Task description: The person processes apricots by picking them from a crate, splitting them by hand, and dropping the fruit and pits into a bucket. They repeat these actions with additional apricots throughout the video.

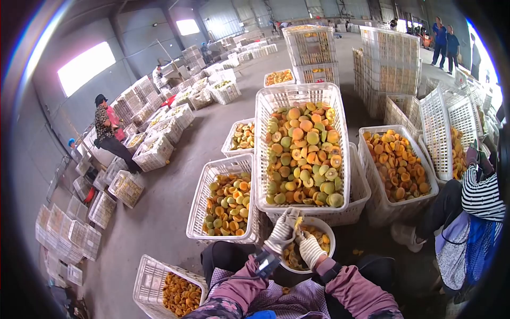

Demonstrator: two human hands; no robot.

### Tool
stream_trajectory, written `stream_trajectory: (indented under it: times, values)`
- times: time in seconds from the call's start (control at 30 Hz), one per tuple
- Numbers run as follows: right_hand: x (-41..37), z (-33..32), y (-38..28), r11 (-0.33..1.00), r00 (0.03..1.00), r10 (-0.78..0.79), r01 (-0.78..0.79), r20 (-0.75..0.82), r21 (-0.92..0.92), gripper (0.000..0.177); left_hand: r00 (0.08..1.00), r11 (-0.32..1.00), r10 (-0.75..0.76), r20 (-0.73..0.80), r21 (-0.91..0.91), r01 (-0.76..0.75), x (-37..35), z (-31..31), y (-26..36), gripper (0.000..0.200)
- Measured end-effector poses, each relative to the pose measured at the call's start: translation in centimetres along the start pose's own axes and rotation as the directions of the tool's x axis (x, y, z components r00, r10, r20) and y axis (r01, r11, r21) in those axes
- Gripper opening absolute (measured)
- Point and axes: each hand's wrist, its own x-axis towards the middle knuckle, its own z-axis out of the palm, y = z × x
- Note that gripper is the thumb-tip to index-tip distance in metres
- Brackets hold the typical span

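My left hand [283,233], in a striped knit glove, is closed with its fingertips on a yellow-orange apricot piece [298,221]. Just to its right, my right hand [312,251] is also gloved and closed, its fingertips close to the left ones. Whatever it grips is too small to make out. Beneath both hands is a white bowl [331,240] partly filled with apricot pieces. Directly beyond the bowl, a large white plastic crate [258,159] stands raised on another crate. Green and orange apricots [305,154], many of them cut, fill it.
Crates of apricots flank me: one at left [192,226], one at right [366,186], and one with darker pieces [142,287] at lower left. A person in a striped sleeve [482,194] sits at right. Stacked crates [390,64] stand behind; another person [109,127] stands far left.
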Motion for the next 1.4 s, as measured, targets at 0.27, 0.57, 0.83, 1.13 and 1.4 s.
stream_trajectory:
  times: [0.27, 0.57, 0.83, 1.13, 1.4]
  values:
    - [-2.7, -0.1, -5.0, 0.936, 0.916, 0.305, -0.339, 0.260, 0.097, 0.032, 0.845, 0.291, -0.534, 0.016, -0.935, 0.201, 0.1, -1.4, 3.3, 0.028]
    - [-1.6, -0.4, -2.4, 0.987, 0.970, 0.105, -0.129, 0.221, 0.099, 0.034, 0.810, 0.190, -0.587, -0.002, -0.973, 0.134, 0.2, -0.1, 1.7, 0.019]
    - [-3.6, 1.9, -0.7, 0.949, 0.935, 0.290, -0.309, 0.204, 0.064, 0.035, 0.789, 0.442, -0.307, 0.532, -0.655, 0.613, -0.1, -4.1, 1.3, 0.036]
    - [-5.5, 3.4, -4.1, 0.851, 0.848, 0.416, -0.490, 0.328, 0.187, 0.029, 0.747, 0.842, -0.352, -0.565, -0.540, -0.011, -0.1, -5.0, -1.0, 0.040]
    - [-0.3, 0.8, 2.7, 0.849, 0.895, 0.428, -0.348, -0.130, 0.398, 0.037, 0.557, 0.627, -0.779, 0.288, 0.400, 0.669, 10.4, -0.8, -7.7, 0.056]
